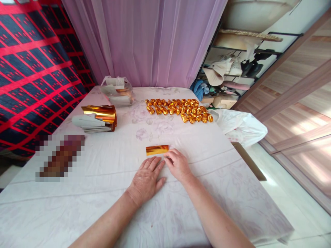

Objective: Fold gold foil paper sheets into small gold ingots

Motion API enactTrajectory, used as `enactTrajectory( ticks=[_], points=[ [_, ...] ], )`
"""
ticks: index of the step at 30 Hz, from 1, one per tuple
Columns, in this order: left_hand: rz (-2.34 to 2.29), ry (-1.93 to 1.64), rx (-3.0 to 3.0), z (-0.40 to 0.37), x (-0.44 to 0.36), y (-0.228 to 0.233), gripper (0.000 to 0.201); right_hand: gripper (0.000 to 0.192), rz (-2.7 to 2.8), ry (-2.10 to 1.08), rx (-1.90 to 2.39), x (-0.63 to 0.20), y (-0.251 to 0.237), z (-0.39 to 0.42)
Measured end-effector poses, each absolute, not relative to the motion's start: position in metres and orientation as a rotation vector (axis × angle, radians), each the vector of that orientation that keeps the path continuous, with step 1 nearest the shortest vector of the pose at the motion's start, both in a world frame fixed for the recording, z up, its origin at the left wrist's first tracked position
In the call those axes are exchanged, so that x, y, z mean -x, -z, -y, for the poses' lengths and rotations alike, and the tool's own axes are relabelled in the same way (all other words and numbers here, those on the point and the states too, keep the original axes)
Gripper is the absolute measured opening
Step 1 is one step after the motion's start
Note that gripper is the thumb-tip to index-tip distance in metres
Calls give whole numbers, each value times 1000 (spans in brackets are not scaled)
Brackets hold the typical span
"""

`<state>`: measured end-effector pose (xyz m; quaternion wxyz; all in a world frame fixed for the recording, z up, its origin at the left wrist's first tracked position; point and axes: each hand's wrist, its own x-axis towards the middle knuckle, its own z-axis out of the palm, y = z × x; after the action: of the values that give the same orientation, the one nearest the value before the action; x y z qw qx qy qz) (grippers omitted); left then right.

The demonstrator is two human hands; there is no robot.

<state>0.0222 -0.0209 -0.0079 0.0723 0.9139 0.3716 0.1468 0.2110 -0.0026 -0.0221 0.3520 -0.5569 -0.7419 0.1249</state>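
Observation:
A folded strip of shiny gold foil paper (157, 150) lies on the cloth-covered table in front of me. My left hand (148, 175) rests flat with its fingers stretched out, the tips at the strip's near edge. At the strip's right end, my right hand (178, 164) has its thumb and fingers pinched together at the near corner; the exact grip is partly hidden by the fingers. Farther back on the right sit several folded gold foil ingots (178, 107), set close together in rows.
At the back left are a stack of foil sheets (99, 120) and a clear plastic bag (117, 91) holding more sheets. A blurred-out object (62, 156) lies at the left edge. White plastic bag (240, 125) and a shoe rack (227, 69) stand beyond the right edge.

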Motion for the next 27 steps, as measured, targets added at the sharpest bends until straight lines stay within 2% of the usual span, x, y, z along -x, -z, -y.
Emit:
enactTrajectory(
  ticks=[27],
  points=[
    [-1184, -518, -2959, 29, 27, 15, 51, 12, 1907, -388, 1438, -211, 18, 3]
  ],
)
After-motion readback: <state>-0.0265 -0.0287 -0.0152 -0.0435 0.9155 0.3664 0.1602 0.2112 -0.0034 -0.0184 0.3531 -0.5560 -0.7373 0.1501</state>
